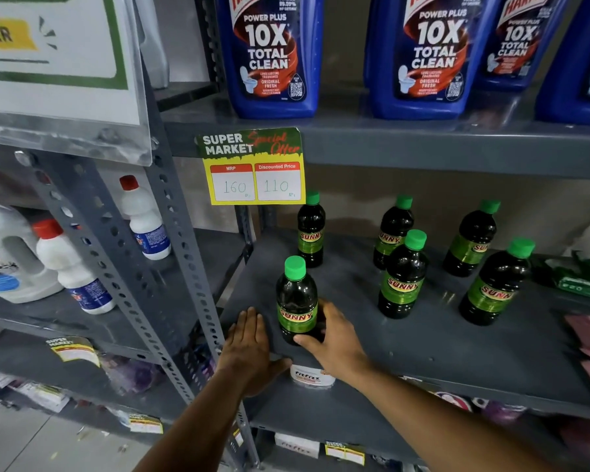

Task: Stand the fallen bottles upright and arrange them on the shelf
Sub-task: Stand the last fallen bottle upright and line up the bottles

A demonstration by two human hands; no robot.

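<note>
Several dark bottles with green caps and green "SUNNY" labels stand upright on the grey shelf (pixel 423 342). The nearest bottle (pixel 297 294) stands at the front left corner. My right hand (pixel 334 342) wraps around its lower part from the right, thumb across the base. My left hand (pixel 249 342) lies flat on the shelf's front edge just left of that bottle, fingers together and holding nothing. Behind stands another bottle (pixel 311 229); a pair (pixel 402 274) stands mid-shelf and two more (pixel 494 284) stand to the right.
Large blue toilet-cleaner bottles (pixel 273 56) fill the shelf above. A yellow price tag (pixel 254 168) hangs from that shelf's edge. White bottles with red caps (pixel 72 267) stand on the left rack beyond the perforated post (pixel 184 260). Green packets (pixel 583 277) lie at the right end.
</note>
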